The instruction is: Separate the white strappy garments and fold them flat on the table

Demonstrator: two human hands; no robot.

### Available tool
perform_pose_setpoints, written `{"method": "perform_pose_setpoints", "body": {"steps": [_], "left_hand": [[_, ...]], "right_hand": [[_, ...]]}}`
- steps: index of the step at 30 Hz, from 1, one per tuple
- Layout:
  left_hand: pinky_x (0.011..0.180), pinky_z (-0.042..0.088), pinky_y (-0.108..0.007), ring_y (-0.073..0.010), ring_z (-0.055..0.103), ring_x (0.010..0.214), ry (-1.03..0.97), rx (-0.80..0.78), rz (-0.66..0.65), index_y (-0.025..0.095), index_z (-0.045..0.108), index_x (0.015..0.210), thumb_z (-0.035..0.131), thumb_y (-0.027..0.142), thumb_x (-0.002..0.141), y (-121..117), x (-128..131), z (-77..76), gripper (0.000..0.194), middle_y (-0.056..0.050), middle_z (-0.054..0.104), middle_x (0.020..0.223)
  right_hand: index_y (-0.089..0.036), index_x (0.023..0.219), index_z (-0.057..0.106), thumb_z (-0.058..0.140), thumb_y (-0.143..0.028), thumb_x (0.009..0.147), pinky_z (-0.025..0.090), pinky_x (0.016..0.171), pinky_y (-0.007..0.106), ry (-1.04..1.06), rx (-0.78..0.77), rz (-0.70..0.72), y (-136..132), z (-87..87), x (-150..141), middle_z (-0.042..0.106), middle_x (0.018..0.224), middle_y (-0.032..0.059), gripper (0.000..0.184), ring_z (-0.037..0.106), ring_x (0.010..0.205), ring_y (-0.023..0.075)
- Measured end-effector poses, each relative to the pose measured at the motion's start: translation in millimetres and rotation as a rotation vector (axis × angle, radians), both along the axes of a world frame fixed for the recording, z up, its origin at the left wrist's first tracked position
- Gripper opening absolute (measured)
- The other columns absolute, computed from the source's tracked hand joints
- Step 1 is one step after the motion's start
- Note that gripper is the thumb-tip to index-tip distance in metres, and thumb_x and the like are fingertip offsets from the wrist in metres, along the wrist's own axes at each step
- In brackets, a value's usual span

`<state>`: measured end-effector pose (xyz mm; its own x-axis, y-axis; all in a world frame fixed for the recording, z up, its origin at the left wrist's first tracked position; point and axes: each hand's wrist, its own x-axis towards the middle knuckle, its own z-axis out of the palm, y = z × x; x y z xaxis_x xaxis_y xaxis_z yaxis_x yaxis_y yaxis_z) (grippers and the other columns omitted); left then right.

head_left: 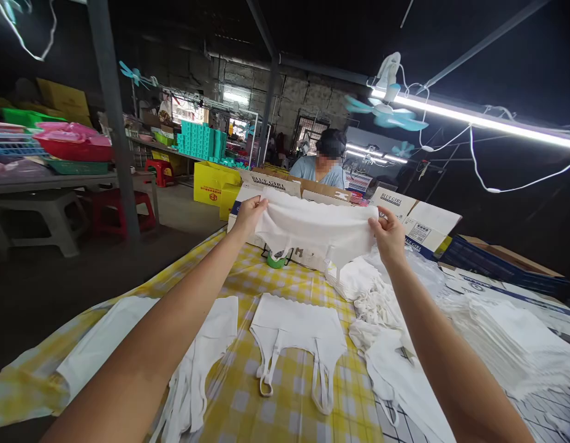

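Note:
My left hand (pixel 251 215) and my right hand (pixel 388 232) each pinch one end of a white camisole (pixel 312 224). It is stretched out between them above the table, its scalloped edge on top and its lower part hanging down. Below it, another white camisole (pixel 296 320) lies flat on the yellow checked cloth (pixel 248 363), straps toward me. Partly behind my left forearm is a further white garment with straps (pixel 192 369). To the right, a heap of white garments (pixel 377 295) spreads beside a folded white garment (pixel 404 375).
A neat stack of white fabric (pixel 515 338) stands at the right. Behind the held garment are open cartons (pixel 418 221) and a green round object (pixel 276 261). Another person (pixel 322 163) is beyond them. A blue crate (pixel 506 264) sits far right; a metal post (pixel 116 123) rises at left.

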<state>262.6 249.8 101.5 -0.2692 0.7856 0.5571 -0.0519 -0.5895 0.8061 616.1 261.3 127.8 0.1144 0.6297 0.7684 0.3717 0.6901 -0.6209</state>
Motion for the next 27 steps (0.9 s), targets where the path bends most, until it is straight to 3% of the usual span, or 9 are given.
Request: {"method": "perform_pose_setpoints", "body": {"steps": [7,19,23,27], "left_hand": [[0.059,0.042,-0.024,-0.0134,0.054,0.062,-0.011,0.033,0.048,0.013,0.063,0.084,0.065,0.048,0.066,-11,-16,12.5,0.04,-0.001,0.062,0.068],[0.057,0.041,-0.022,-0.012,0.052,0.059,-0.051,0.085,0.114,0.012,0.066,0.087,0.068,0.051,0.061,-38,-37,32.3,0.047,0.0,0.062,0.066],[0.056,0.042,-0.022,-0.0127,0.054,0.06,-0.018,0.074,0.119,0.012,0.066,0.09,0.067,0.048,0.064,-71,-53,27.9,0.044,0.0,0.063,0.065],[0.052,0.042,-0.021,-0.0128,0.055,0.058,0.052,-0.01,0.174,0.013,0.067,0.092,0.066,0.047,0.066,-123,-81,8.1,0.042,0.0,0.065,0.067]], "right_hand": [[-0.017,0.116,0.055,0.061,-0.038,0.074,0.036,0.051,0.023,0.018,-0.005,0.054,-13,21.3,-16,0.044,0.058,-0.0058,0.047,0.037,0.052,0.0093],[-0.016,0.112,0.053,0.061,-0.035,0.073,0.034,0.049,0.022,0.066,0.008,0.179,-35,43.8,-41,0.038,0.055,-0.0077,0.044,0.034,0.05,0.0085],[-0.018,0.113,0.053,0.062,-0.036,0.073,0.034,0.048,0.022,0.072,-0.022,0.277,-53,36.8,-55,0.041,0.054,-0.0075,0.045,0.037,0.048,0.0088],[-0.02,0.116,0.051,0.062,-0.036,0.075,0.035,0.049,0.022,0.023,-0.108,0.388,-79,10.5,-76,0.049,0.059,-0.0057,0.046,0.041,0.051,0.0093]]}}
